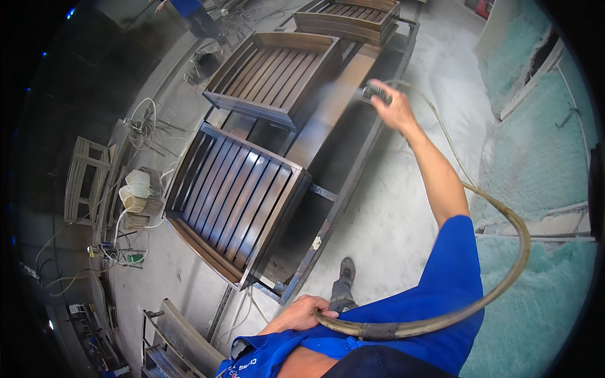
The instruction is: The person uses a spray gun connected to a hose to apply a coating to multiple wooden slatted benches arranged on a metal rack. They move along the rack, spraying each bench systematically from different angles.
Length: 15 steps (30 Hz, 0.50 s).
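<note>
My right hand (397, 113) reaches forward, its fingers wrapped around a dark spray gun (377, 93). A pale mist hangs between the gun and the middle slatted wooden tray (275, 74). From the gun a thin hose runs back toward a thicker, stained hose (435, 325) that loops past my right arm. Low in front of my body, my left hand (301, 313) is closed on that thicker hose. Closest to me lies another slatted wooden tray (230, 192), brown with a wet-looking sheen. A third slatted tray (350, 19) sits at the far end.
The trays rest on a long metal rack (359, 176). A teal, fibrous-looking wall (535, 170) stands at right. On the left floor are a white container (135, 189), tangled hoses and wooden frames (88, 170). Another person (196, 16) is at the far left.
</note>
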Tool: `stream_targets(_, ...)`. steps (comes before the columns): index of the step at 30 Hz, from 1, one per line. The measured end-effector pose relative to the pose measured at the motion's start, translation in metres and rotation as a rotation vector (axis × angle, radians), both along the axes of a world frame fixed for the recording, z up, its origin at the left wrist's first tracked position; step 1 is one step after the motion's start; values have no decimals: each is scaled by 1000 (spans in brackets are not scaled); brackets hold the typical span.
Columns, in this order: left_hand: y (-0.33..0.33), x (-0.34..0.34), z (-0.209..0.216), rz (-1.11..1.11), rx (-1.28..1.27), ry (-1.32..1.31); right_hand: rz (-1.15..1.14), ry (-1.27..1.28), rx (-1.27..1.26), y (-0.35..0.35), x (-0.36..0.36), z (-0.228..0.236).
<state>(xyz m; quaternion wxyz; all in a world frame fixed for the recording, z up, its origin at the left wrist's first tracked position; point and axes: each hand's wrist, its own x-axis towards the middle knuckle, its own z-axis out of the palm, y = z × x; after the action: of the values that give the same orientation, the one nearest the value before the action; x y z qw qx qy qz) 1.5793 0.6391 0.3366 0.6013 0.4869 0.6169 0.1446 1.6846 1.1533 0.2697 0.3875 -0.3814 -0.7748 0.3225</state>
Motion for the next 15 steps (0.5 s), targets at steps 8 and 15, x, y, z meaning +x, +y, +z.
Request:
stream_targets(8,-46,-16,-1,81,89,4,-108,141,65,83,-14,3)
stream_targets(15,-89,-62,-9,-108,148,12,65,30,-324,-103,58,24)
